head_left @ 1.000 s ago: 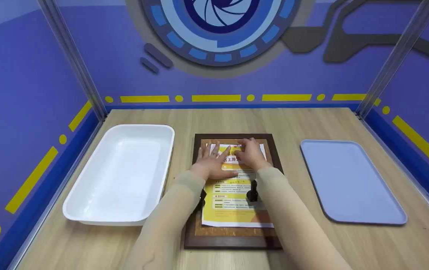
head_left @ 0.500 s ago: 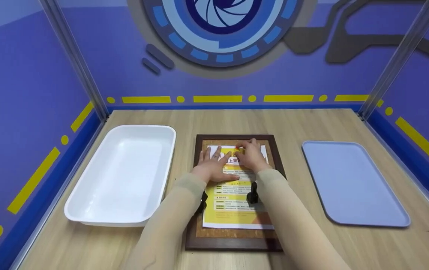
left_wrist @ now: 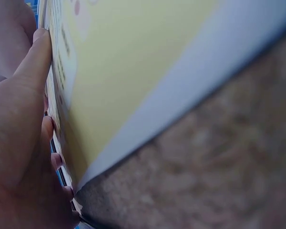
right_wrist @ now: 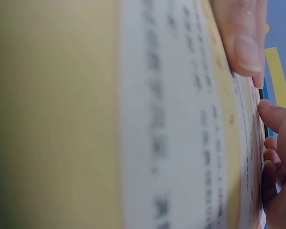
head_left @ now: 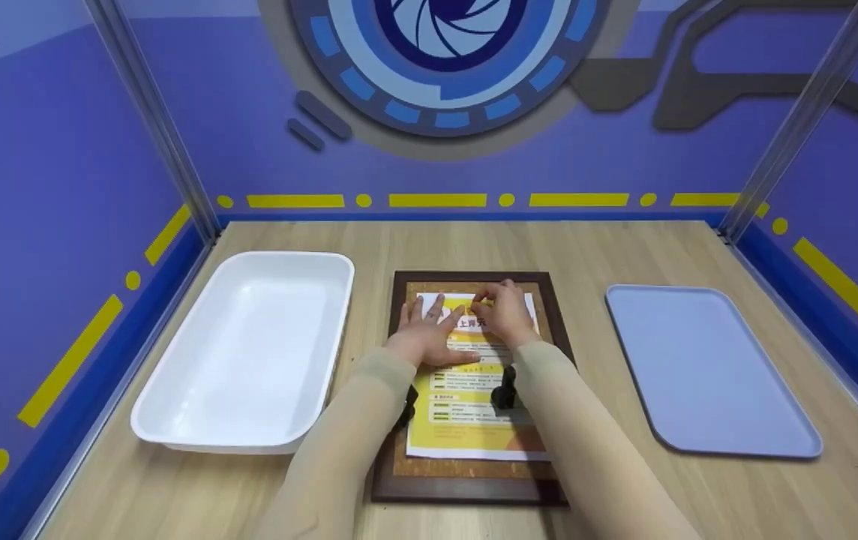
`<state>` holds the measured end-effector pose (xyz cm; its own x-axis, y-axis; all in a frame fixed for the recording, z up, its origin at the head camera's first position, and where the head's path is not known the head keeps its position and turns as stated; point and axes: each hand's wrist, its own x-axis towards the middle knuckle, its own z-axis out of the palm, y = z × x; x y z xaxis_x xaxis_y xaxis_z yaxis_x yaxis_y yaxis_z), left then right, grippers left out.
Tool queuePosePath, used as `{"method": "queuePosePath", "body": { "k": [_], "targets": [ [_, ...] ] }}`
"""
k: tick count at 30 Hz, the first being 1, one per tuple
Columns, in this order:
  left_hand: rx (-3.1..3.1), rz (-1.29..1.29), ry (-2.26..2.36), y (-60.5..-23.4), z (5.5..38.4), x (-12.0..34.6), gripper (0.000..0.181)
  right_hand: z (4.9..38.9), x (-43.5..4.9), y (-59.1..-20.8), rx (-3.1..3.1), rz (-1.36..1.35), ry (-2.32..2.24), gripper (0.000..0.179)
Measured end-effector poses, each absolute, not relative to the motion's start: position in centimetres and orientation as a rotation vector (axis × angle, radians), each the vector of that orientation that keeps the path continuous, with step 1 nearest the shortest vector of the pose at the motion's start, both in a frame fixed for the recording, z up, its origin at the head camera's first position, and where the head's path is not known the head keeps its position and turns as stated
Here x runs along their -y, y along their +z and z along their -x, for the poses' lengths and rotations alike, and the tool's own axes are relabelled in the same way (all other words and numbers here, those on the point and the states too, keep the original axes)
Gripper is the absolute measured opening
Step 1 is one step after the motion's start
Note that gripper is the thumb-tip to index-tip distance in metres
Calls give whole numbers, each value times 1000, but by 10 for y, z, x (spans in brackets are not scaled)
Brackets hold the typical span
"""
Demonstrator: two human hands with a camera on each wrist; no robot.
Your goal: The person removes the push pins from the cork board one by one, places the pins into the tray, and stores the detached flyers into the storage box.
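A yellow-and-white printed sheet (head_left: pixel 466 439) lies on a cork board (head_left: pixel 489 469) with a dark brown frame (head_left: pixel 466 491). My left hand (head_left: pixel 426 336) rests on the upper left of the sheet, fingers spread and thumb reaching towards the middle. Beside it, my right hand (head_left: pixel 508 311) bends over the sheet's top, thumb and forefinger pinched together at its surface. What they pinch is mostly hidden; a small red piece showed there half a second ago. In the right wrist view my right hand (right_wrist: pixel 281 162) has curled fingers near the board's far edge, with the left thumb (right_wrist: pixel 248 52) over the paper.
To the left stands a deep white tray (head_left: pixel 145 420). A flat lilac tray (head_left: pixel 714 367) lies on the right of the wooden table (head_left: pixel 369 244). Blue panels (head_left: pixel 429 169) enclose the back and sides. A black wrist camera (head_left: pixel 504 391) sits under the right wrist.
Both hands keep nearly the same places on the sheet. The red spot at my right fingertips is now covered. The whole scene has shifted slightly down and right in the head view.
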<state>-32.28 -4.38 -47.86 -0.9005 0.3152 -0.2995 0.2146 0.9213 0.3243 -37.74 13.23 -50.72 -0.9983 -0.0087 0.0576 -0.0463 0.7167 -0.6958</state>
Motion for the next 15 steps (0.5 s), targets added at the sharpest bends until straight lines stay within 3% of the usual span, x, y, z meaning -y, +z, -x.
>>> {"method": "queuePosePath", "body": {
  "k": [15],
  "targets": [
    [-2720,-377,403,-478,323,43,101,360,-168,-502,2668,-99,1604,8]
  ]
}}
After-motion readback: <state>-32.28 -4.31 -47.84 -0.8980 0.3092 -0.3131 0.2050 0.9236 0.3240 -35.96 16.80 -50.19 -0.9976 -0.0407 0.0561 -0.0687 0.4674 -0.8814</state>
